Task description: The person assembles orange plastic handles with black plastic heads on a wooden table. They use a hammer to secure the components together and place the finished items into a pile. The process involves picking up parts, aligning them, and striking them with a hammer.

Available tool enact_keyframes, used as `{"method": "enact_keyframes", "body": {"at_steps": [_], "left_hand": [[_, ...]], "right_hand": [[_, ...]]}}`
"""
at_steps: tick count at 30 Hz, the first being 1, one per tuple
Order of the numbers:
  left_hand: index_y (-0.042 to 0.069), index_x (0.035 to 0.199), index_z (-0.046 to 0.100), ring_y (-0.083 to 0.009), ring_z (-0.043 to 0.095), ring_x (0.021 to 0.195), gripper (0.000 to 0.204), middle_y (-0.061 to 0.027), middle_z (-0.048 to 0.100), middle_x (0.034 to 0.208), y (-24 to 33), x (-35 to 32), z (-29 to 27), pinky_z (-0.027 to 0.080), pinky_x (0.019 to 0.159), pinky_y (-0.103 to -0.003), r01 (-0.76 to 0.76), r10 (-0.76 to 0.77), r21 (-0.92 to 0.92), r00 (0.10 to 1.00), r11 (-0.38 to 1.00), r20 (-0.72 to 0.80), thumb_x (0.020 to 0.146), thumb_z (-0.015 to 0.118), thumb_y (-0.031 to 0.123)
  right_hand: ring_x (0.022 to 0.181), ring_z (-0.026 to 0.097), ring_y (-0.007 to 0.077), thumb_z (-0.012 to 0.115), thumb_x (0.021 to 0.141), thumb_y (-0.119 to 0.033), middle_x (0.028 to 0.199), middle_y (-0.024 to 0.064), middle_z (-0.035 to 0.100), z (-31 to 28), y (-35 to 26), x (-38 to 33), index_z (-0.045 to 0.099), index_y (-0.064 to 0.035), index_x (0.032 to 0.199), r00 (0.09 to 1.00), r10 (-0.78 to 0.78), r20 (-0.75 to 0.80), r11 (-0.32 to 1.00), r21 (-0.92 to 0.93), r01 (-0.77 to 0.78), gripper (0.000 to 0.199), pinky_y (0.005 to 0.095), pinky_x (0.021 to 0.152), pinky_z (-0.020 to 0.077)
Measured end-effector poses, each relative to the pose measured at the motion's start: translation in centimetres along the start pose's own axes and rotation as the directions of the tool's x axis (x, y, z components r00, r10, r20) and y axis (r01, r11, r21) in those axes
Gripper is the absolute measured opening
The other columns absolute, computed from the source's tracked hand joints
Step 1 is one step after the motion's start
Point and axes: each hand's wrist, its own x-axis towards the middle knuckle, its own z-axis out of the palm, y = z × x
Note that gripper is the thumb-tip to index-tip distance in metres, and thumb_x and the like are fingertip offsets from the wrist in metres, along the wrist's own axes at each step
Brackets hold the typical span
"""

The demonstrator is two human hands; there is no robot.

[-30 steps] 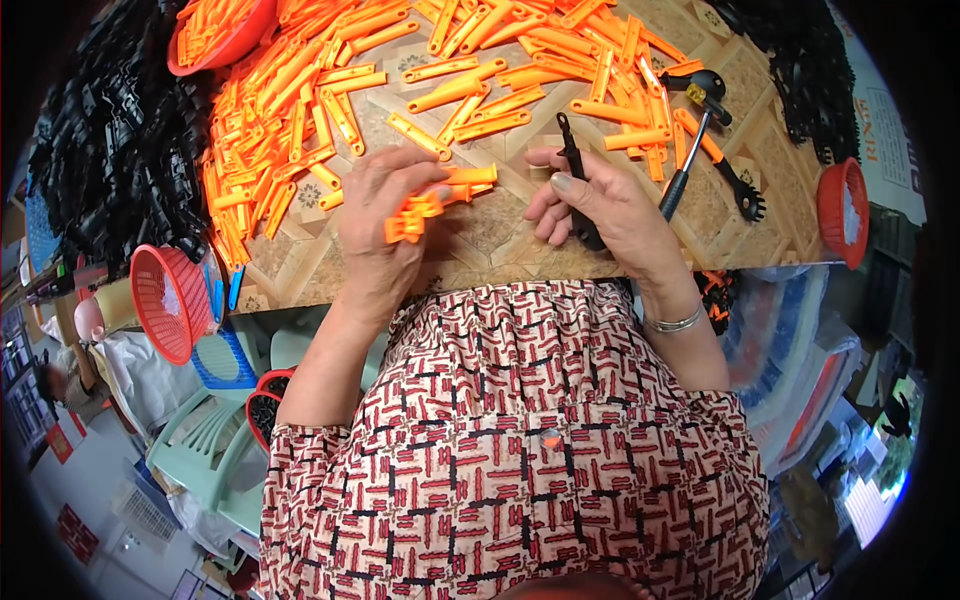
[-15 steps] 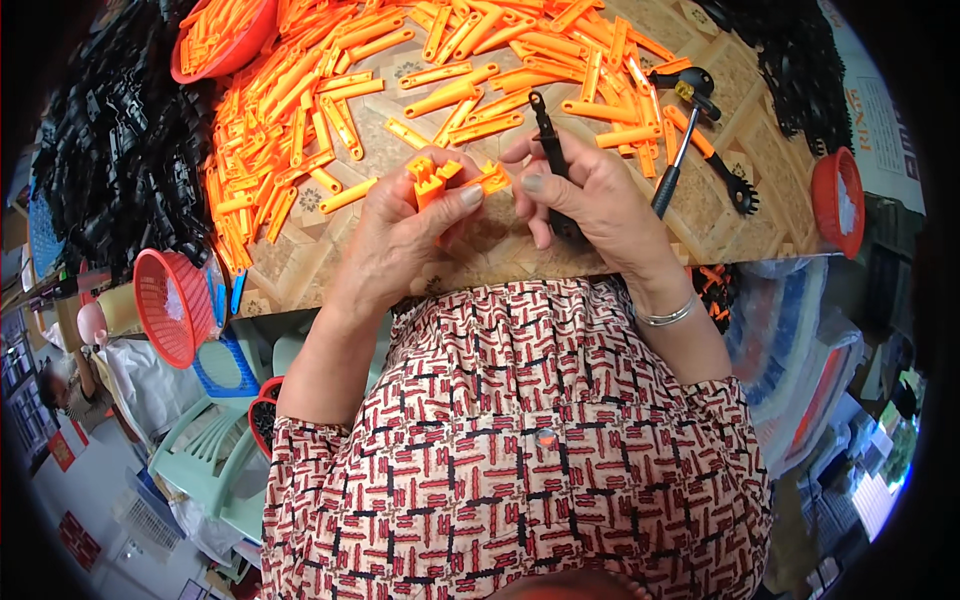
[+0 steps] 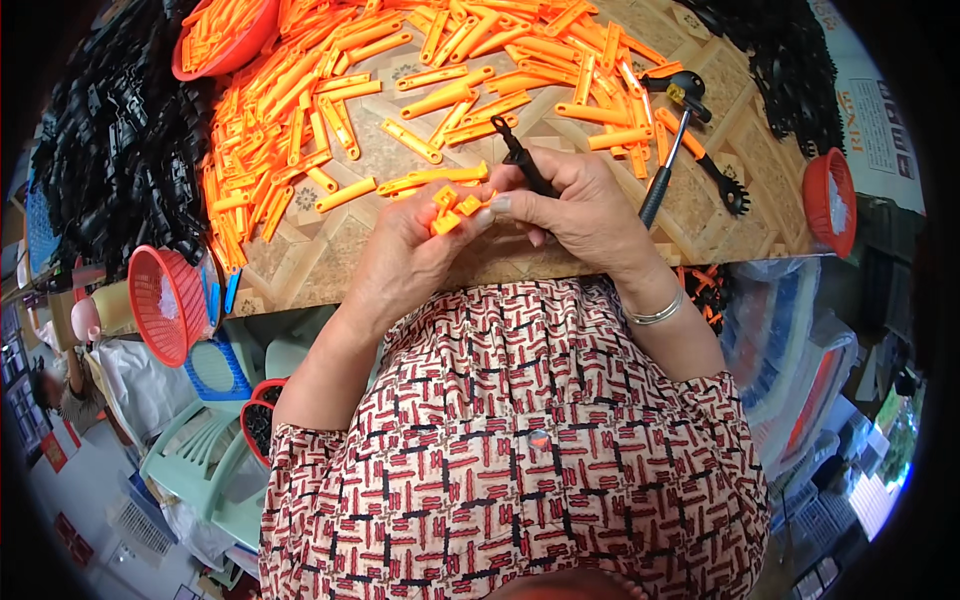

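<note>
My left hand point(image 3: 405, 245) is closed around a few orange plastic handle pieces point(image 3: 447, 218), their forked ends showing past the thumb. My right hand point(image 3: 580, 205) grips a slim black plastic part point(image 3: 520, 157), which slants up and left with a holed tip. The fingertips of both hands meet over the table's near edge, and the right thumb is at the orange pieces. Just beyond the left fingers is a long orange handle piece point(image 3: 432, 178); whether it is held or lying there I cannot tell.
Loose orange handle pieces point(image 3: 270, 130) spread over the patterned table point(image 3: 310, 265). Black parts point(image 3: 120, 150) heap at left and more point(image 3: 800, 80) at far right. A black-handled hammer point(image 3: 668, 170) and an orange-and-black tool point(image 3: 725, 180) lie right. Red baskets point(image 3: 165, 320) point(image 3: 830, 205) flank the table.
My hands have come together, the right moving left with the black part. The orange pieces in my left hand have turned, and a long orange piece now shows beyond the left fingers.
</note>
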Motion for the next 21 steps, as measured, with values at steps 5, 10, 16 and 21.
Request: {"method": "enact_keyframes", "body": {"at_steps": [5,10,16,21], "left_hand": [[0.002,0.116,0.07,-0.007,0.06,0.062,0.029,-0.0041,0.07,0.083,2.0,0.1,-2.2,0.045,0.051,-0.021,0.568,-0.457,-0.442,0.823,0.694,0.339,0.103,0.067,0.028],[0.0,0.117,0.07,-0.006,0.054,0.064,0.026,0.0002,0.065,0.08,1.9,0.2,-2.7,0.042,0.055,-0.021,0.521,-0.496,-0.403,0.851,0.753,0.175,0.099,0.07,0.018],[0.004,0.105,0.076,-0.0146,0.066,0.088,0.014,-0.0045,0.071,0.097,3.0,1.6,-4.4,0.053,0.077,-0.029,-0.06,0.06,-0.032,0.998,0.998,0.014,0.092,0.077,0.01],[0.005,0.101,0.074,-0.0215,0.065,0.087,0.016,-0.0075,0.065,0.091,4.8,2.4,-4.1,0.051,0.076,-0.031,-0.338,0.286,0.363,0.939,0.868,0.189,0.085,0.078,0.004]], "right_hand": [[0.062,0.059,0.0021,0.07,0.1,-0.014,0.08,-0.0021,0.066,-1.1,0.1,-0.1,0.07,0.0012,0.107,0.995,-0.016,0.096,0.998,-0.061,0.022,0.016,0.0169,0.055,0.0466],[0.061,0.065,0.0066,0.063,0.105,-0.019,0.078,0.0038,0.068,-1.4,0.0,0.0,0.066,0.0038,0.114,0.992,0.075,0.099,0.992,0.091,-0.084,0.025,0.019,0.056,0.052],[0.052,0.064,0.0087,0.06,0.105,-0.02,0.071,0.007,0.068,-2.6,-0.7,-0.3,0.066,0.0063,0.112,0.891,0.315,0.326,0.906,0.175,-0.385,0.027,0.0198,0.048,0.0504],[0.047,0.06,0.0087,0.061,0.104,-0.02,0.067,0.0064,0.067,-2.8,-0.9,-0.2,0.067,0.0064,0.109,0.821,0.336,0.462,0.892,0.124,-0.435,0.027,0.0206,0.043,0.047]]}}
